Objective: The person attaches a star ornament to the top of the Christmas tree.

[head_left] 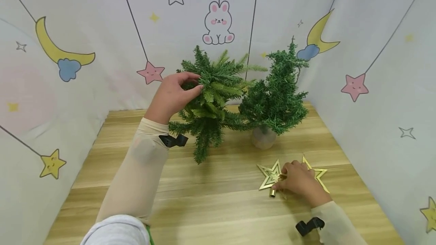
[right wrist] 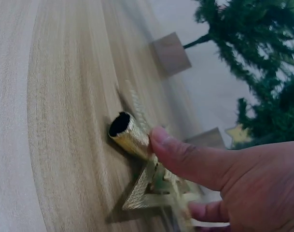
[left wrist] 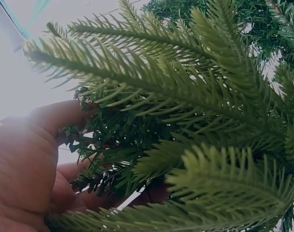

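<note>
On the left, my left hand [head_left: 175, 93] is at the upper side of a bushy artificial Christmas tree [head_left: 221, 78] with dark and light green sprigs. In the left wrist view, its thumb and fingers curl round a dark green branch [left wrist: 115, 130]; leafy sprigs partly cover the fingertips. Low on the table, my right hand [head_left: 301, 182] pinches a gold star tree topper [head_left: 269, 175], whose short hollow tube [right wrist: 130, 135] points out beside the thumb. Another gold star [head_left: 320, 173] lies partly hidden behind that hand.
A second small artificial Christmas tree [head_left: 279, 93] stands to the right on a pale round base [head_left: 263, 138]. The wood-grain table [head_left: 211, 203] is enclosed by white cloth [head_left: 109, 48] printed with moons, stars and rabbits, at the back and both sides.
</note>
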A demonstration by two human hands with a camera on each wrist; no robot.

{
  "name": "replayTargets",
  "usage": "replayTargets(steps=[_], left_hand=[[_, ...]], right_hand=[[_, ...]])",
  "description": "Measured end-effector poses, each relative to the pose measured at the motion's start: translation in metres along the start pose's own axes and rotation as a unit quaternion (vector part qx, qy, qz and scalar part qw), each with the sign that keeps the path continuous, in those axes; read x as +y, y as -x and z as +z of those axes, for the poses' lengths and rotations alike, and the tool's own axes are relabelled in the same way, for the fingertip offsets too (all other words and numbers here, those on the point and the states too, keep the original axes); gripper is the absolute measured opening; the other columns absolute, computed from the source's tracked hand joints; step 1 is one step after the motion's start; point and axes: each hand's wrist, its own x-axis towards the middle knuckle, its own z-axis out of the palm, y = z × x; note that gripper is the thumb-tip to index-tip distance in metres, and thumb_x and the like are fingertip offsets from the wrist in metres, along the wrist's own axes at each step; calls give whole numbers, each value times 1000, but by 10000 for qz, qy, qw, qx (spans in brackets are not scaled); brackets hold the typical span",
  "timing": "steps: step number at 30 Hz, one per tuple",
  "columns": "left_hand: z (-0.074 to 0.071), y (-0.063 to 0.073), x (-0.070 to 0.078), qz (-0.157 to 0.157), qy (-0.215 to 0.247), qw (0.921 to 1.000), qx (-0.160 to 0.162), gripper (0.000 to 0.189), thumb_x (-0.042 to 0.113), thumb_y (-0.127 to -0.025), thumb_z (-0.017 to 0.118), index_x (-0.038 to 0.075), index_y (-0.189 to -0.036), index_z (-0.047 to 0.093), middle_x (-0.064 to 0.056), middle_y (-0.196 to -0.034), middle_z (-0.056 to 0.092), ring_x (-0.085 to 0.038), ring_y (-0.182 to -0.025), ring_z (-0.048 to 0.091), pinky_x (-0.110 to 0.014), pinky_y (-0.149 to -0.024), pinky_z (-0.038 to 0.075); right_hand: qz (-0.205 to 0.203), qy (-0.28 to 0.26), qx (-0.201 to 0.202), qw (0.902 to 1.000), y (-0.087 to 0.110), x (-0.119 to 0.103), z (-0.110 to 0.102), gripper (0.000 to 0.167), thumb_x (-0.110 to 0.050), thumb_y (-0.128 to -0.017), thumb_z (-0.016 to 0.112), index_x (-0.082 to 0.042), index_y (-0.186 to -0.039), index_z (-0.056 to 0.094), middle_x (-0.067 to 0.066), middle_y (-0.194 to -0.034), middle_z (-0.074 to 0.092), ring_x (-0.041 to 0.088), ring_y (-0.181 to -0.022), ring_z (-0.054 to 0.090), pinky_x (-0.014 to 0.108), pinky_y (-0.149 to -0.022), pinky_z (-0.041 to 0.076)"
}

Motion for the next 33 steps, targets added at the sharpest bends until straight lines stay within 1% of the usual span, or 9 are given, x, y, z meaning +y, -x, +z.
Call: replayTargets(steps=[4, 8, 10, 13, 17, 21, 25, 29, 33], left_hand=[[0, 1, -1, -2, -46, 10000, 6, 45, 40, -101, 68, 22, -142, 64, 0, -132, 68, -23, -120, 62, -48, -98, 50], [1, 1, -1, 35, -38, 10000, 25, 44, 40, -101, 68, 22, -141, 64, 0, -131, 69, -22, -118, 63, -48, -97, 51], [1, 1, -1, 50, -33, 10000, 40, 44, 39, -101, 68, 22, -141, 65, 0, -130, 69, -22, -116, 64, -48, -96, 52], [1, 1, -1, 48, 1, 10000, 55, 44, 39, -101, 68, 22, -141, 65, 0, -129, 69, -22, -114, 64, -47, -95, 52], [1, 1, -3, 22, 18, 10000, 70, 44, 39, -101, 68, 22, -140, 65, 0, -129, 69, -21, -115, 64, -47, -95, 52], [-1, 2, -3, 30, 80, 9999, 123, 43, 39, -100, 69, 22, -139, 66, 0, -127, 70, -21, -112, 65, -46, -93, 52], [-1, 2, -3, 62, 108, 9998, 125, 42, 38, -100, 69, 22, -139, 66, -1, -126, 71, -20, -109, 65, -45, -91, 52], [0, 3, -4, 112, 172, 9997, 127, 42, 37, -100, 69, 22, -139, 66, -1, -125, 71, -20, -108, 66, -44, -90, 52], [1, 2, -4, 173, 232, 9994, 178, 41, 36, -99, 70, 22, -138, 67, 0, -122, 71, -19, -105, 67, -43, -88, 53]], right_hand=[[124, -136, -237, 9995, -3, -1, 1, 70, -58, -68, 92, -8, -108, 65, 8, -107, 65, 37, -101, 56, 64, -88, 34], [209, -226, -344, 9989, -2, 1, 3, 66, -49, -74, 92, -7, -116, 63, 10, -112, 72, 35, -101, 64, 68, -93, 31], [225, -181, -284, 9992, -1, 1, 3, 73, -55, -75, 89, -6, -122, 62, 13, -117, 71, 38, -104, 64, 67, -93, 32], [249, 10, -157, 9996, 3, -3, 2, 90, -71, -67, 86, -6, -125, 63, 14, -120, 68, 42, -109, 59, 64, -88, 35], [264, 280, -139, 9992, 9, -13, 2, 94, -80, -57, 85, -8, -113, 66, 11, -109, 63, 41, -106, 57, 65, -86, 37], [196, 442, -210, 9986, 10, -22, 5, 74, -72, -58, 89, -11, -94, 65, 7, -97, 61, 37, -97, 56, 62, -83, 39], [201, 344, -252, 9989, 9, -25, 7, 64, -56, -65, 92, -9, -100, 68, 6, -96, 67, 35, -94, 58, 59, -83, 37], [176, -119, -316, 9993, 10, -20, 2, 48, -36, -78, 89, -6, -109, 68, 8, -106, 72, 32, -98, 65, 60, -87, 38], [-403, -928, -307, 9944, 11, -13, -15, 20, -11, -87, 79, -7, -89, 60, 3, -85, 60, 22, -79, 56, 44, -74, 44]])
